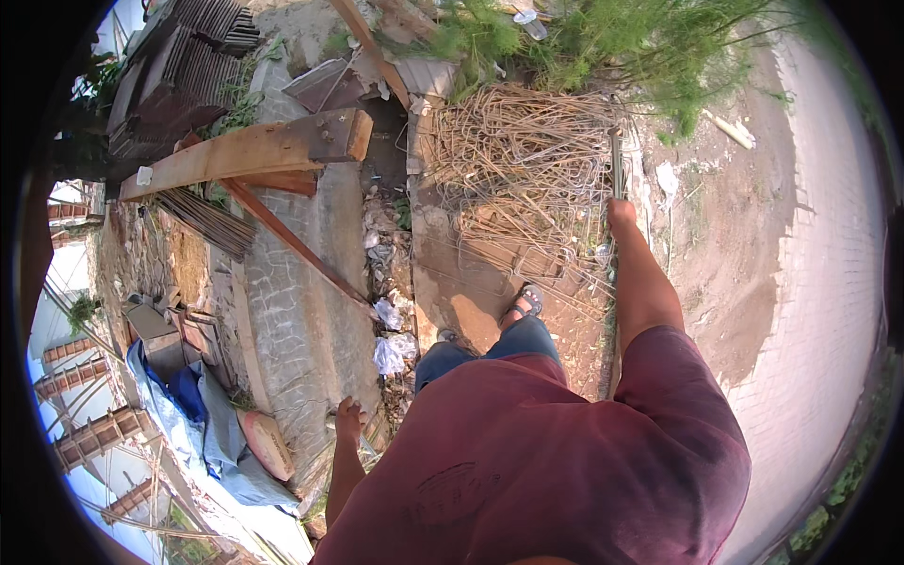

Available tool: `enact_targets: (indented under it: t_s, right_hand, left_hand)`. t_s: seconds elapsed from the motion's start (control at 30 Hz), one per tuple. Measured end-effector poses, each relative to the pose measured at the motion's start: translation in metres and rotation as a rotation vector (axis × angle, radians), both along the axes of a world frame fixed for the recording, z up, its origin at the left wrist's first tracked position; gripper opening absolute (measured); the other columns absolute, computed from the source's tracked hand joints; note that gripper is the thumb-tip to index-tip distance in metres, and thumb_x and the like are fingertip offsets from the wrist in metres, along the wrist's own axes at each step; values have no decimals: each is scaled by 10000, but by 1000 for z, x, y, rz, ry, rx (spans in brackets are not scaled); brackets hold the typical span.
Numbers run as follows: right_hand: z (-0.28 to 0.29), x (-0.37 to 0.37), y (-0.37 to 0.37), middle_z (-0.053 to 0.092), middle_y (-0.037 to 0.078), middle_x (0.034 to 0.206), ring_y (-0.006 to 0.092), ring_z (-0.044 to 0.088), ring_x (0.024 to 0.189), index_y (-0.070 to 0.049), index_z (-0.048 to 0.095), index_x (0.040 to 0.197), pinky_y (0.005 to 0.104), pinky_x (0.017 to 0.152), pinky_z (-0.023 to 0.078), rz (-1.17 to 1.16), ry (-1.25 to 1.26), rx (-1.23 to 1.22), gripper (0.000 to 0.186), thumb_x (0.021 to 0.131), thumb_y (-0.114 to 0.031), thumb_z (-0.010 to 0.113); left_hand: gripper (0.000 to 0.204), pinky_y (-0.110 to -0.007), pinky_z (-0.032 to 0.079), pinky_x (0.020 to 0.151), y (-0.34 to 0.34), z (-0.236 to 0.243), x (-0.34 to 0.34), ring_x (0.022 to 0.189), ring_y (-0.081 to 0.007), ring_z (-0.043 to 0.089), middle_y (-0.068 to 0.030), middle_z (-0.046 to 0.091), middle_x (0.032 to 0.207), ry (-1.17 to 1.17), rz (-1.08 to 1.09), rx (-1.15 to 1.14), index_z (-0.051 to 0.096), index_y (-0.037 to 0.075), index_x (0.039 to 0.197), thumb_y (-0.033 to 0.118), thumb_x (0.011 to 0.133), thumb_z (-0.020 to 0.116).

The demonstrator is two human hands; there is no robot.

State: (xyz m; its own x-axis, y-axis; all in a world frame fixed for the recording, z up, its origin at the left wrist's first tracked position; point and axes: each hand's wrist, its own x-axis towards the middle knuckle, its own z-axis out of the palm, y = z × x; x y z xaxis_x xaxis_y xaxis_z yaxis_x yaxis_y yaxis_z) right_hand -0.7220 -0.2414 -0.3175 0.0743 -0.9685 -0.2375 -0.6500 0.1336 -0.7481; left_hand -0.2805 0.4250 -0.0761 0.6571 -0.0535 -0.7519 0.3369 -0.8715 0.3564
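While the maroon T-shirt (537, 452) fills the near foreground, the left hand (349, 421) hangs low at the side, its fingers loosely curled and nothing visible in that grip. Beyond it, toward 2 o'clock, a sandalled foot (527, 303) stands by the lower edge of a heap of rods. Farther out, the right arm reaches toward 12 o'clock, and the right hand (621, 217) is closed around what looks like a slim bundle of straight metal bars (617, 160). From this grip the visible bars run toward 12 o'clock, their long axis nearly in line with the outstretched forearm; how far they carry on behind the arm I cannot tell. The tangled heap of bent steel rods (527, 141) lies at 10 o'clock from the grip, just beside the bars. The right hand is clearly nearer to both, with the left well apart at about 8 o'clock from it, so control of the bars' direction appears to rest on the right wrist alone. Past the heap, a feathery green shrub (603, 47) spreads at 12 o'clock.
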Motion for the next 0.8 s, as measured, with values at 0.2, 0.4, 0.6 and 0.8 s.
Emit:
enact_targets:
  t_s: [0.2, 0.4, 0.6, 0.8]
  right_hand:
    - [10, -22, 212, 665, 192, 811, 290, 662, 747, 45, 660, 934, 388, 639, 511, 207, 656, 602, 393, 738, -294, 643]
    - [86, 69, 308, 656, 222, 996, 336, 637, 945, 2, 669, 1003, 400, 833, 501, 785, 756, 735, 482, 769, -420, 647]
    - [112, 200, 251, 658, 213, 931, 370, 627, 897, -11, 679, 943, 434, 774, 485, 1076, 794, 633, 475, 741, -440, 675]
    - [174, 284, 230, 655, 223, 828, 342, 648, 775, 32, 641, 931, 418, 720, 507, 673, 630, 479, 477, 751, -409, 646]
  left_hand:
    - [485, -360, 480, 644, 47, -21, -34, 885, -224, 622, -122, 591, 1125, 146, 192, 62, 425, 108, 1348, 244, 907, 574]
    - [514, -333, 506, 651, 84, -68, 11, 823, -228, 642, -175, 628, 1072, 264, -63, 84, 434, 33, 1329, 216, 886, 619]
    - [499, -300, 484, 660, -14, -75, 174, 773, -168, 616, -141, 654, 947, 64, -185, -25, 469, 13, 1304, 215, 872, 618]
    - [475, -260, 434, 594, -83, -37, 338, 761, -127, 559, -81, 608, 944, -145, -160, -384, 483, 43, 1299, 275, 897, 590]
